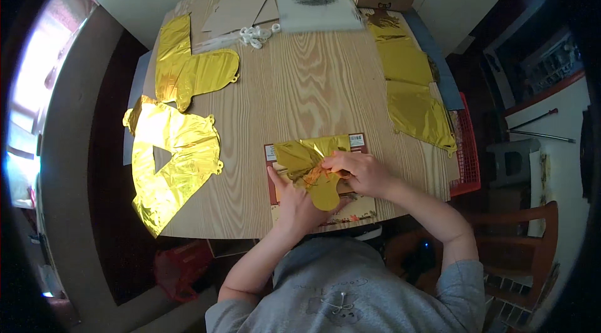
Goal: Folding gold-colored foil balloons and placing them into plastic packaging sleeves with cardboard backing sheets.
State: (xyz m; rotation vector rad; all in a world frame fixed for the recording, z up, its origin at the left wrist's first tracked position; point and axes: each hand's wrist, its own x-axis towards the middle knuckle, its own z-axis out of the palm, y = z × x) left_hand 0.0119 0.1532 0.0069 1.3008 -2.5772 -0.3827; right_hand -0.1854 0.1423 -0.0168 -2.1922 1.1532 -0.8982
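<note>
A gold foil balloon point(313, 148), flat and partly folded, lies over a printed card sheet point(270, 192) at the near edge of the table. My right hand point(360, 173) pinches the crumpled middle of the foil from the right, fingertips pressed together. My left hand point(297, 204) rests low on the card with its thumb stretched up at the left. A rounded foil flap covers most of its fingers, and skin shows again at the flap's right side. Orange reflections glint on the foil between my hands.
Flat gold balloons lie at the left: an angular one point(172, 73) and one with a triangular hole point(188, 145). Another gold balloon point(410, 76) lies at the right. Farther back are white ribbon rolls point(255, 35), a clear plastic sheet point(319, 7) and a cardboard box point(382, 0).
</note>
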